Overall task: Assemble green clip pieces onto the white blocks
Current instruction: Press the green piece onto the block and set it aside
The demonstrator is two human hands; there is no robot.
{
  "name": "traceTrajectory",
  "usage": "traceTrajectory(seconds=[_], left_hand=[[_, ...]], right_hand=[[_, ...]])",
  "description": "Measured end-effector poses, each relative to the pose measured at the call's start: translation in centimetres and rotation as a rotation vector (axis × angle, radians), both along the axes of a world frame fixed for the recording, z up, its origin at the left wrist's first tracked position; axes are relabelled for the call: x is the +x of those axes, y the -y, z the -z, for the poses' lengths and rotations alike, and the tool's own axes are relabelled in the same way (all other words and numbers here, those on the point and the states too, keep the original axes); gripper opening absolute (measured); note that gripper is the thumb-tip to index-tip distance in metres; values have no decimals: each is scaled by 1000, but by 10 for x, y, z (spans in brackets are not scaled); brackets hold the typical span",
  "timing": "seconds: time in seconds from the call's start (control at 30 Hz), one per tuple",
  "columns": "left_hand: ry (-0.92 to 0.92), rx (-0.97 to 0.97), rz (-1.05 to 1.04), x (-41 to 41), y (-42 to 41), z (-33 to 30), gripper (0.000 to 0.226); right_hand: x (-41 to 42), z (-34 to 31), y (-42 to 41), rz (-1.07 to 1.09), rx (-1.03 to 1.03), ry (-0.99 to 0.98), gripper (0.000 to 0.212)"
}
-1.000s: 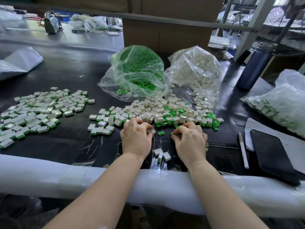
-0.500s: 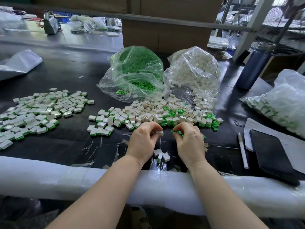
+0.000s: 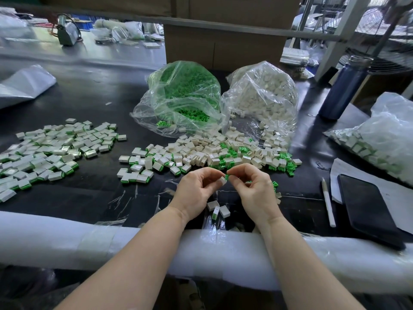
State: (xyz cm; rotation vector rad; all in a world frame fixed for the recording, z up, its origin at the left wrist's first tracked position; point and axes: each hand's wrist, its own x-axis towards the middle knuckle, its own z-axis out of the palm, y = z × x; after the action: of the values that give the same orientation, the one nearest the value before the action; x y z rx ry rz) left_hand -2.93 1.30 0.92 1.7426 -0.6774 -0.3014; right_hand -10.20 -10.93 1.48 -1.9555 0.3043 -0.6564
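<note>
Small factory / assembly workshop. Evidence: long black workbench (image 3: 93, 104) w/ foam-padded front edge (image 3: 67, 240); bulk clear bags of green clips (image 3: 185, 95) & white blocks (image 3: 263, 95); large sorted pile of assembled pcs (image 3: 51, 151) at left; cardboard cartons (image 3: 223, 48) behind; metal racking (image 3: 342, 25) and 2nd cluttered bench (image 3: 100, 45) in bkgd.

White block (image 3: 222, 180) in left hand (image 3: 196, 193), green clip (image 3: 227, 176) in right hand (image 3: 254, 193).
</note>
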Motion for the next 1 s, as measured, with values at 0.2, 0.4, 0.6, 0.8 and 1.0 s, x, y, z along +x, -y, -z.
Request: traceTrajectory(seconds=[0.2,0.4,0.6,0.8,1.0], left_hand=[[-8,-9,-4,0,-1,0,14],[-4,6,1,0,-2,-2,18],[-57,-10,-16,-2,0,-1,21],[-2,19,20,-2,-2,-1,21],[12,41,46,-2,-2,-1,22]], right_hand=[[-1,-1,-1,-12,-15,-28,14],[-2,-2,-2,-33,11,-67,14],[-2,-3,-3,-27,82,-76,12],[-2,-4,-2,-32,122,-110,12],[-3,-4,-2,-63,124,-157,16]])
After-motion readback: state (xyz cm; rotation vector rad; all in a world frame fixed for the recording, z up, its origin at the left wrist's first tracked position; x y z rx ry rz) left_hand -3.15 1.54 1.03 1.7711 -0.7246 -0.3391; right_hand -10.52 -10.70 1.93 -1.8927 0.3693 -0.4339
